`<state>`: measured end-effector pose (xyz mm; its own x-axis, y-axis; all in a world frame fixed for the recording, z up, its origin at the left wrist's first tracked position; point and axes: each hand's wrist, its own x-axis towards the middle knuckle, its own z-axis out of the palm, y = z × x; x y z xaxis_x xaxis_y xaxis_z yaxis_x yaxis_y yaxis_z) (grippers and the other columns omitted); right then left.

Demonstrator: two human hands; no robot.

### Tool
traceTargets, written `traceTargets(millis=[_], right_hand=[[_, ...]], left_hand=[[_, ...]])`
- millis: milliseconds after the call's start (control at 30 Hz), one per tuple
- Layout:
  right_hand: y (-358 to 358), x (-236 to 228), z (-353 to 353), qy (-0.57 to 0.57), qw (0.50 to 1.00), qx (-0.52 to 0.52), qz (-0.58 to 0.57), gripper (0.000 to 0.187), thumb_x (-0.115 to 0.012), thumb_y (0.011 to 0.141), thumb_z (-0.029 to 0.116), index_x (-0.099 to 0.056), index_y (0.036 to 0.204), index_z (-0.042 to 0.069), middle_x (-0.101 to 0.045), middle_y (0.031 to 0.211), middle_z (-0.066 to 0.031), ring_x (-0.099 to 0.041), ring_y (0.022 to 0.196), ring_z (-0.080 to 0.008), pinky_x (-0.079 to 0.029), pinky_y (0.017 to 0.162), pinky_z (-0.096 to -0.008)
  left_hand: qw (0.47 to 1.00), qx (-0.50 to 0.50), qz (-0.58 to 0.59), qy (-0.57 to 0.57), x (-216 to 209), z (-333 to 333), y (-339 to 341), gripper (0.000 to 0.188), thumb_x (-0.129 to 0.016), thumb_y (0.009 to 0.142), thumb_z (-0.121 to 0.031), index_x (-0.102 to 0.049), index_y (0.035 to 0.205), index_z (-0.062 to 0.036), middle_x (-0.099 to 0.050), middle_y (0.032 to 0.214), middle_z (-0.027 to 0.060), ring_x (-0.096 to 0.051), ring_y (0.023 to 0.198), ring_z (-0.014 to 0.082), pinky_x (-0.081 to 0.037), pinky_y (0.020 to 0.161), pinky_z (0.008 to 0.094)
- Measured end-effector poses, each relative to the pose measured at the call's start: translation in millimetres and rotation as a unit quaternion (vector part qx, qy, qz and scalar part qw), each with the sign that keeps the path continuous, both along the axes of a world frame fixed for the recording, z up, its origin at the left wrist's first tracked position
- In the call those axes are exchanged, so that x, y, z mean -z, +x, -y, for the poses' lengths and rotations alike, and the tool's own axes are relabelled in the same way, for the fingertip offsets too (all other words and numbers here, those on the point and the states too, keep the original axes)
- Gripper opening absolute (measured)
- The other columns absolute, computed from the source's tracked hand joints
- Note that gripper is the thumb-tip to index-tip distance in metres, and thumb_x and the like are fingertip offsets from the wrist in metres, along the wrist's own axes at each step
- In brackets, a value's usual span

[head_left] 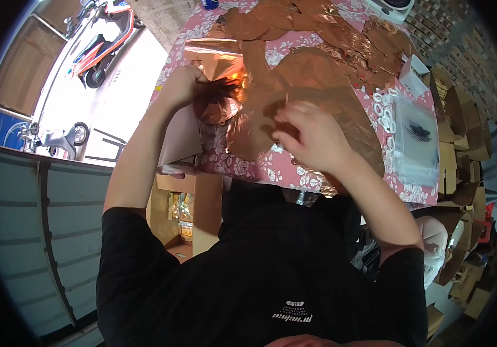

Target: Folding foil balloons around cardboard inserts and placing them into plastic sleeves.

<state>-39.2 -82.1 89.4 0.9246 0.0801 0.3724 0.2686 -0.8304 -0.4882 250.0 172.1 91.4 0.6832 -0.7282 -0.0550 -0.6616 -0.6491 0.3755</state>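
Shiny copper-coloured foil, like a flat foil balloon, lies at the left part of the flowered table, its lower end folded and dark with reflections. My left hand is closed at its left edge, fingertips partly hidden. A large dull copper foil shape, flat and rounded, spreads over the middle of the table. Just above it hovers my right hand, fingers bent, thumb apart from them, with nothing visible in between.
More crumpled copper foil covers the table's far side. White ring-shaped coils, a clear plastic bag and a small white box lie at the right. Cardboard boxes stand beyond. Below the table's left edge sits an open carton.
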Motion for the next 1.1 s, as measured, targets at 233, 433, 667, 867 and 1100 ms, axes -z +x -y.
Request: traceTargets(millis=[233, 433, 667, 867, 1100], right_hand=[[148, 36, -17, -0.039, 0.995, -0.035, 0.089, 0.036, -0.078, 0.091, 0.029, -0.071, 0.114, 0.002, -0.072, 0.114, -0.0196, -0.068, 0.117, -0.0416, -0.056, 0.100, -0.0506], [190, 41, -38, -0.131, 0.983, -0.038, -0.122, 0.035, -0.076, 0.093, 0.030, -0.073, 0.114, 0.002, -0.072, 0.119, -0.0204, -0.068, 0.119, -0.0400, -0.055, 0.104, -0.0514], [191, 43, -46, -0.129, 0.986, -0.037, -0.104, 0.032, -0.079, 0.092, 0.031, -0.073, 0.108, 0.003, -0.073, 0.118, -0.0181, -0.068, 0.119, -0.0386, -0.055, 0.104, -0.0514], [192, 40, -42, -0.153, 0.981, -0.049, -0.105, 0.031, -0.081, 0.091, 0.031, -0.074, 0.104, 0.003, -0.073, 0.116, -0.0165, -0.068, 0.117, -0.0377, -0.055, 0.103, -0.0513], [197, -12, -54, 0.347, 0.936, 0.015, -0.058, 0.045, -0.082, 0.097, 0.044, -0.073, 0.112, 0.002, -0.070, 0.126, -0.0185, -0.071, 0.111, -0.0324, -0.058, 0.099, -0.0447]], left_hand=[[0.990, -0.069, 0.012, -0.125, -7, 12, 29, 0.029, -0.081, 0.100, -0.031, -0.078, 0.101, -0.0020, -0.074, 0.082, 0.0084, -0.067, 0.075, 0.0171, -0.053, 0.072, 0.0369], [0.933, -0.168, 0.220, -0.229, -64, 2, 80, 0.030, -0.078, 0.100, -0.032, -0.075, 0.111, -0.0046, -0.077, 0.099, 0.0162, -0.076, 0.090, 0.0330, -0.057, 0.080, 0.0447], [0.852, -0.105, 0.451, -0.243, -190, -26, 121, 0.014, -0.071, 0.092, -0.012, -0.073, 0.098, -0.0001, -0.075, 0.092, 0.0264, -0.074, 0.093, 0.0464, -0.058, 0.081, 0.0522], [0.830, -0.138, 0.508, -0.181, -297, -15, 72, 0.019, -0.071, 0.093, -0.014, -0.080, 0.108, -0.0052, -0.079, 0.101, 0.0235, -0.076, 0.101, 0.0421, -0.059, 0.088, 0.0501], [0.880, -0.080, 0.412, -0.222, -358, -25, -19, 0.025, -0.070, 0.092, -0.013, -0.080, 0.109, 0.0027, -0.080, 0.093, 0.0201, -0.078, 0.080, 0.0303, -0.060, 0.075, 0.0416]])
